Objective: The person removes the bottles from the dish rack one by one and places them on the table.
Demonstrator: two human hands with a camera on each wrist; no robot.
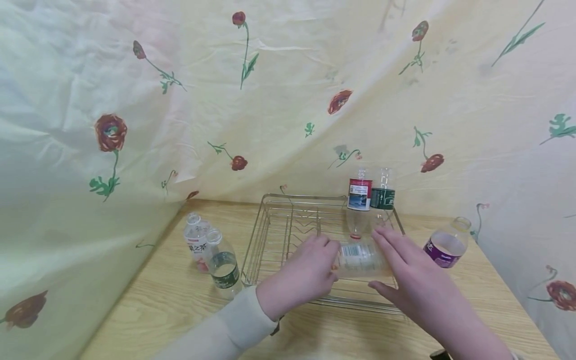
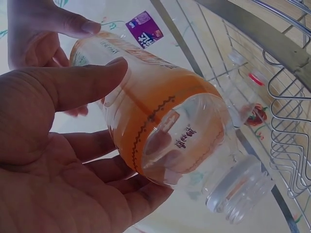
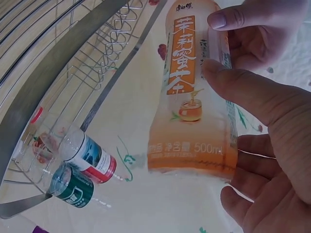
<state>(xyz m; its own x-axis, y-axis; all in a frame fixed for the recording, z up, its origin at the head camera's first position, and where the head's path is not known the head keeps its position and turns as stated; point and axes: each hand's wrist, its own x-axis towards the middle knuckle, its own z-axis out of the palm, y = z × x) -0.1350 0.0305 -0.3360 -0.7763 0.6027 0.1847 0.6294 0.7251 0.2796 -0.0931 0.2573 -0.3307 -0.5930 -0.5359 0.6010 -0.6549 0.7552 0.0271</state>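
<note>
Over the front of the wire rack point(image 1: 264, 220), a clear plastic bottle point(image 1: 360, 260) with an orange and white label lies sideways between both hands. The left hand point(image 1: 310, 265) grips it toward the neck end, thumb on one side and fingers curled under it. Its neck point(image 2: 243, 194) is uncapped in the left wrist view. The right hand point(image 1: 414, 272) holds the base end, with its thumb on the label and fingers behind, as the right wrist view shows. A red-labelled bottle point(image 1: 360, 195) and a green-labelled bottle point(image 1: 383, 198) lean upside down in the rack's back right corner.
Left of the rack stand a white-labelled bottle point(image 1: 197, 245) and another green-labelled bottle point(image 1: 226, 272). A purple-labelled bottle point(image 1: 443, 247) is at its right. The wooden table point(image 1: 148, 305) is bordered by a flowered cloth point(image 1: 288, 100) behind and at the sides.
</note>
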